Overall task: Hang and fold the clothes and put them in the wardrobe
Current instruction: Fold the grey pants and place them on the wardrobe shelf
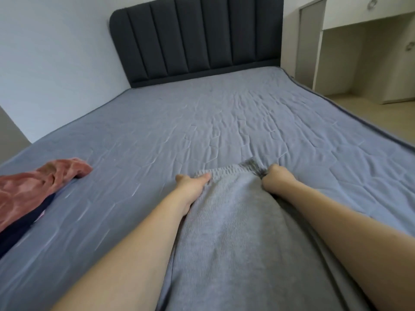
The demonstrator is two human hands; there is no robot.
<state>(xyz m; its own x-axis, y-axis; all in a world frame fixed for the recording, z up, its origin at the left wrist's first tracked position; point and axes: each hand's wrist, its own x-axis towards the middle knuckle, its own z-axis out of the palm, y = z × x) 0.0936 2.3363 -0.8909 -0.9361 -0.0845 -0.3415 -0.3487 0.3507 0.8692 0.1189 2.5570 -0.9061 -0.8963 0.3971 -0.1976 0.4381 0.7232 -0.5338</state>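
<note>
A grey knit garment (pixel 235 232) with an elastic waistband lies stretched along the bed toward me. My left hand (pixel 193 185) grips the left end of the waistband, thumb on top of the fabric. My right hand (pixel 275 179) is curled into a fist round the bunched right end of the waistband. Both forearms reach forward on either side of the garment. The lower part of the garment runs out of the frame at the bottom.
The blue-grey mattress cover (pixel 202 122) spreads ahead up to a dark padded headboard (pixel 195 34). A pink garment (pixel 40 185) lies over a dark navy one (pixel 20 230) at the left edge. White cabinets (pixel 359 46) stand at the back right beside the floor.
</note>
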